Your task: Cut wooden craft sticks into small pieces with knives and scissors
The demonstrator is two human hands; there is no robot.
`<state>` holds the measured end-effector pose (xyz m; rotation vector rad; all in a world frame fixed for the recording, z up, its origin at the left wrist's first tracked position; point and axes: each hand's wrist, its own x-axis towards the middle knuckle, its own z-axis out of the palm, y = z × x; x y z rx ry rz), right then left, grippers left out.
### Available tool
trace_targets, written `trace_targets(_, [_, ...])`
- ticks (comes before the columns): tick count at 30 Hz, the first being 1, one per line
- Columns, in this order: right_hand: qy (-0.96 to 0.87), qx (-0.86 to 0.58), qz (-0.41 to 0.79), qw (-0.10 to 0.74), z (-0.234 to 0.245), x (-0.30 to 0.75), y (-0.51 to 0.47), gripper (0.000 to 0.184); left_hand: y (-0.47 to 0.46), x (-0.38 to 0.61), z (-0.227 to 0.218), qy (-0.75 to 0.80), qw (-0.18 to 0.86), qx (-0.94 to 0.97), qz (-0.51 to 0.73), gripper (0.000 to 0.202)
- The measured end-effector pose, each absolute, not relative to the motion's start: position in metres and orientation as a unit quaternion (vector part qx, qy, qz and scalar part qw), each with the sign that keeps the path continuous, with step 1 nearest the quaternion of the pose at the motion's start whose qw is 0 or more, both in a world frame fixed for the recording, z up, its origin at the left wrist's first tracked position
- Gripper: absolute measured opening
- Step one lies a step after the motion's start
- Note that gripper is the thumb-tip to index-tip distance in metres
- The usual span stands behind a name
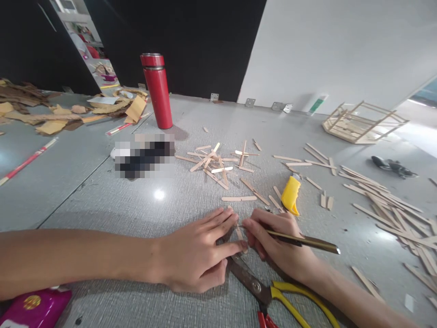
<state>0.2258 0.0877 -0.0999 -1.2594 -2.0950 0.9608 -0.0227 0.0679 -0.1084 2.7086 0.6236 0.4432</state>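
Note:
My left hand (196,253) lies with its fingers stretched out, fingertips pressing a short wooden craft stick (239,233) against the table. My right hand (282,239) is closed around a gold pen (319,243), its writing end close to that stick. Scissors (254,286) with yellow and red handles rest below, the blade ends partly under my left hand. Just beyond my right hand lies a yellow cutter (291,195). More craft sticks (239,198) lie flat past my fingers.
Loose sticks form a heap (385,200) at right and a scattered cluster (213,159) ahead. A red flask (157,91) stands upright at the back. A stick frame (363,125) sits at back right, cardboard scraps (54,114) at back left, and a purple packet (43,307) at front left.

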Motion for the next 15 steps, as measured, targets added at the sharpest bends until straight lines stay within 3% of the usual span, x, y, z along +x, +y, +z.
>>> trace_targets(6, [-0.757,-0.52,0.219,0.331,-0.099,0.225,0.088,0.02,0.073,-0.024,-0.109,0.304,0.126,0.929,0.17,0.035])
trace_targets(10, [-0.819,-0.485,0.145,0.27,-0.1,0.228,0.096,0.02,0.088,-0.033,-0.104,0.352,0.137,0.91,0.169,0.04])
trace_targets(15, [-0.859,-0.457,0.097,0.211,-0.079,0.236,0.095,0.035,0.099,-0.046,-0.098,0.378,0.19,0.885,0.192,0.021])
